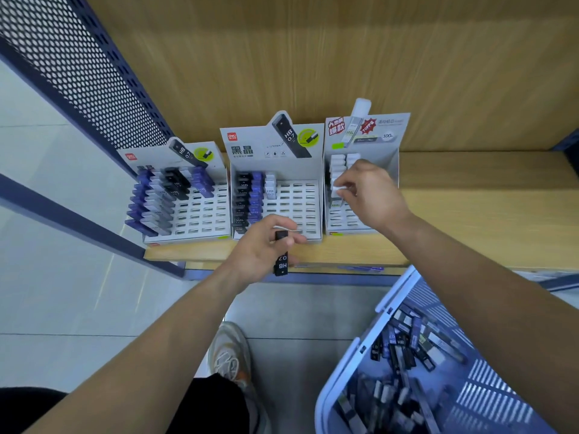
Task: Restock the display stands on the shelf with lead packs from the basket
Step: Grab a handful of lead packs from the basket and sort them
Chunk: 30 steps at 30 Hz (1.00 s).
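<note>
black plastic, printed hb 0.7: one lead pack (281,256) stands upright in the left hand (261,245), whose fingers curl round it just in front of the middle stand (300,208). a white-capped pack (336,191) is pinched between the thumb and fingertips of the right hand (368,192), at the white rows of the right stand (391,164). that one looks to be the step in hand. line its lower end up with an empty slot, give it the same lean as its neighbours, and press until it seats, without knocking the row behind. the black pack belongs with the black column, not the purple one. more packs (404,346) lie loose in the blue basket (391,292) at lower right, below the wooden shelf (470,214).
</note>
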Motion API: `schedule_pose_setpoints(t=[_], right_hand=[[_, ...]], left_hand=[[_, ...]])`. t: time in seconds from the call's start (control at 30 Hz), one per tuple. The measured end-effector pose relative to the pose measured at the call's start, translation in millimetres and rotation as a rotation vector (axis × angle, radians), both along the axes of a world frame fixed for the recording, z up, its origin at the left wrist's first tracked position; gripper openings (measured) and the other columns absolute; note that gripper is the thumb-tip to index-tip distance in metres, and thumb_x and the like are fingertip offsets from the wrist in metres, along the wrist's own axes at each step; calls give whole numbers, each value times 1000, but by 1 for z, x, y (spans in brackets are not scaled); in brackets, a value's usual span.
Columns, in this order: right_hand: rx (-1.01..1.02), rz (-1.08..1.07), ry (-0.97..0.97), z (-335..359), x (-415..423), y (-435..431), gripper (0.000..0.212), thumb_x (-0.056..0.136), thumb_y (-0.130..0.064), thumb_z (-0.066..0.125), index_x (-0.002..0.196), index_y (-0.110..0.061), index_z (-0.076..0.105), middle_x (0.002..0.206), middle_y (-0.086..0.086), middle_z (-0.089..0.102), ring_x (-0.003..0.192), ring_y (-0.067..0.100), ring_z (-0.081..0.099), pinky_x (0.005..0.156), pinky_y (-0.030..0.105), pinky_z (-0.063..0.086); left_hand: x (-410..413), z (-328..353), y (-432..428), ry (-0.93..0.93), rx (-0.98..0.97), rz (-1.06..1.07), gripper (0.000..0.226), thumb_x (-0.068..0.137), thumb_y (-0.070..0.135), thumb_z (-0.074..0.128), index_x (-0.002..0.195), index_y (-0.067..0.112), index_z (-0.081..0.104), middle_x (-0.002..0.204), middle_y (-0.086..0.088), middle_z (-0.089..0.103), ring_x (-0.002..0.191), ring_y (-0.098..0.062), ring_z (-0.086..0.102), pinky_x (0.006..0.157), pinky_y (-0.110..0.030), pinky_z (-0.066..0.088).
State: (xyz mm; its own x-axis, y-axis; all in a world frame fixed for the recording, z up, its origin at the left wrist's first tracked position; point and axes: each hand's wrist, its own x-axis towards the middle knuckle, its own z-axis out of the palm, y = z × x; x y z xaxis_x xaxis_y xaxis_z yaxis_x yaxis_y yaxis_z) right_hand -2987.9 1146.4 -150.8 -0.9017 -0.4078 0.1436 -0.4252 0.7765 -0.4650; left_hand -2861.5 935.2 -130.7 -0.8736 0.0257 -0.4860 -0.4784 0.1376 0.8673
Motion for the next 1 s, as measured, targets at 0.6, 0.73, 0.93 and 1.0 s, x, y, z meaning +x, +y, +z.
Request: schedule_pose_setpoints(t=[0.6, 0.73, 0.93, 1.0], right_hand=[[-823, -98, -743, 58, 118, -12, 23, 83, -3, 77, 94, -10, 58, 86, 9, 73, 72, 23, 71, 71, 44, 60], [-869, -192, -682, 67, 116, -3, 15, 88, -1, 71, 93, -14, 64, 88, 13, 67, 69, 19, 65, 69, 41, 59], [-867, -235, -551, 70, 103, -9, 15, 89, -5, 71, 93, -19, 65, 79, 2, 65, 69, 18, 65, 61, 30, 57], [-760, -199, -461, 64, 96, -17, 14, 89, -12, 72, 91, -24, 67, 80, 0, 67, 73, 21, 68, 66, 36, 59]], left_hand=[[-3, 41, 35, 172, 199, 84, 21, 107, 15, 47, 105, 12, 67, 105, -13, 75, 89, -20, 72, 74, -31, 59], [2, 46, 33, 230, 52, 80, 13, 103, 15, 57, 97, 18, 69, 85, -2, 76, 79, -13, 72, 70, -27, 59], [19, 33, 22, 190, -197, -88, 7, 93, 17, 73, 94, 20, 66, 83, 0, 77, 68, -10, 65, 64, -24, 52], [24, 23, 9, 176, -318, -103, 10, 91, 22, 75, 98, 23, 67, 89, 5, 75, 79, -13, 68, 73, -25, 54]])
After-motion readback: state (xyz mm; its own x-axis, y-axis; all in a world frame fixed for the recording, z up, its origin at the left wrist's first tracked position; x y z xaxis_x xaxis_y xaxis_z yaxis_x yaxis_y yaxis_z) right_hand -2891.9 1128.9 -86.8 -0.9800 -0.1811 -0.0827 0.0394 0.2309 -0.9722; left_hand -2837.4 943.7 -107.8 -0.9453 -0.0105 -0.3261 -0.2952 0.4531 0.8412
